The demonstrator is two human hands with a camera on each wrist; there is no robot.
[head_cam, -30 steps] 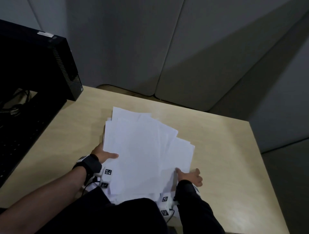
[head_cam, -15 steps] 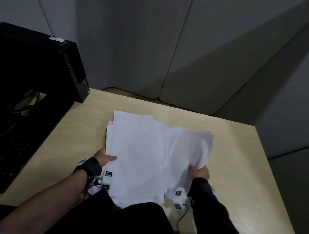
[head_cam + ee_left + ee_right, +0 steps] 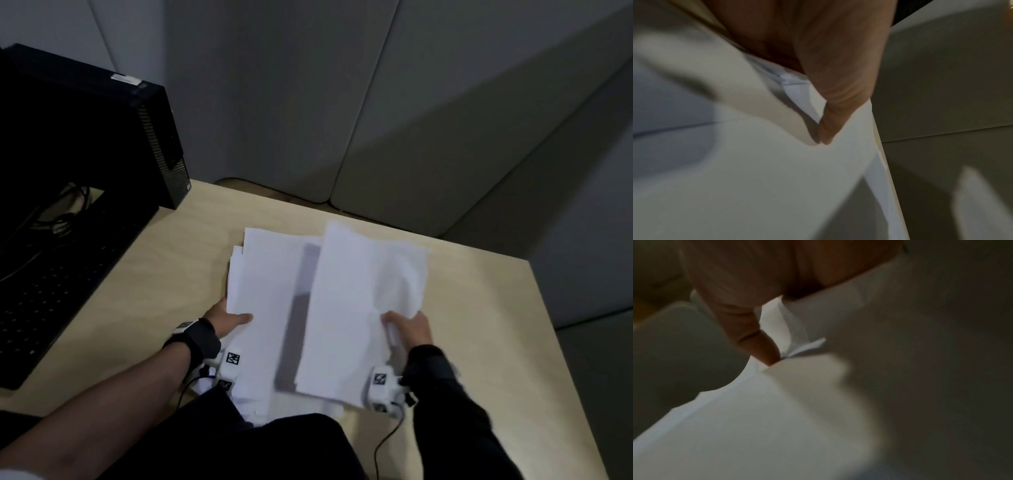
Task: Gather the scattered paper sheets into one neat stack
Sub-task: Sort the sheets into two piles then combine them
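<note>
1. Paper sheets are bunched mid-tabletop toward the near edge, overhanging it by the person's lap; long axis runs near edge to far edge.
2. Left hand is on the left long edge of the main pile; thumb lies on top, remaining fingers hidden under the sheets, so a holding grip is judged. Left wrist view shows several sheet edges pinched under the thumb.
3. Right hand pinches a raised bundle by its right near corner; bundle is tilted up, a shadow is cast on the pile below.
4. Key relation: raised bundle lies right of and partly over the main pile, long axes roughly parallel; right hand is nearer the bundle, left hand nearer the pile.
5. Next move judged: bundle to be laid leftward onto the pile, edges then squared.
6. Containers: none seen. Black computer tower stands at the far-left corner, well apart.
</note>
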